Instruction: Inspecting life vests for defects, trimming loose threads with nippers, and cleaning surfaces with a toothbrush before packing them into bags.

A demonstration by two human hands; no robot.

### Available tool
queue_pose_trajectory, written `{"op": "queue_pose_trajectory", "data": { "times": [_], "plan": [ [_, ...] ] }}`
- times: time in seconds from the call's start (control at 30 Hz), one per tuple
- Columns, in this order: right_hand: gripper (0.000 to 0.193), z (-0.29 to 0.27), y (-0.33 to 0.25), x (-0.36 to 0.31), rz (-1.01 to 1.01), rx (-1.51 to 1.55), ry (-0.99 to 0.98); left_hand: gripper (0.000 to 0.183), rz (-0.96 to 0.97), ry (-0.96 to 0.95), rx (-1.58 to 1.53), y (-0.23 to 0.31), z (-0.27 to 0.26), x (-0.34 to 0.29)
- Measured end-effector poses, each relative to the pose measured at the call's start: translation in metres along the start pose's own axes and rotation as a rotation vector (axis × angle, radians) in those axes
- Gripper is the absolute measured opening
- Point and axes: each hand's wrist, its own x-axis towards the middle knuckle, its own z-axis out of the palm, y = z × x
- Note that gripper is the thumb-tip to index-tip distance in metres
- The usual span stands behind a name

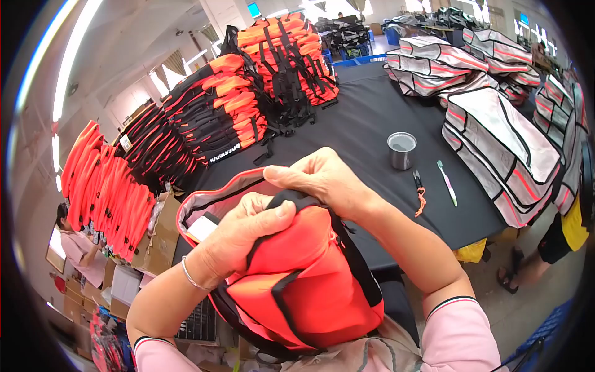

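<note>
An orange-red backpack (310, 273) with black trim rests against my body at the table's near edge. Its mouth gapes toward the left, showing a grey lining and a white label (201, 229). My left hand (248, 226) is closed on the black-edged fabric at the top, thumb uppermost. Just right of it and farther off, my right hand (322, 180) pinches the rim of the same opening. Both sets of fingertips are partly hidden by the cloth. A silver bracelet (191, 273) circles my left wrist.
On the black table (359, 118) are a metal cup (401, 150), thread snips (418, 186) with an orange cord, and a toothbrush (446, 183). Orange and black bags (229, 99) are stacked at left and back, grey panels (502, 142) at right. Other people stand at both sides.
</note>
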Motion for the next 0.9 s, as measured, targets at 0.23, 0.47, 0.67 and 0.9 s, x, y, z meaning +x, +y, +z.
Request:
{"op": "queue_pose_trajectory", "data": {
  "times": [0.23,0.47,0.67,0.9],
  "plan": [
    [0.048,-0.015,-0.004,-0.018,0.032,-0.068,0.028,0.049,0.297,-0.176,1.176,0.043,-0.005,-0.016],
    [0.047,-0.029,-0.01,-0.021,0.044,0.034,0.047,0.011,0.555,0.156,1.252,0.029,-0.046,-0.046],
    [0.045,-0.056,-0.009,-0.006,-0.011,-0.392,0.004,0.033,0.166,0.125,0.53,0.035,-0.025,-0.052],
    [0.024,0.032,-0.041,-0.018,-0.487,-1.284,-0.106,0.037,0.183,0.031,0.484,0.039,-0.033,-0.043]
  ]
}}
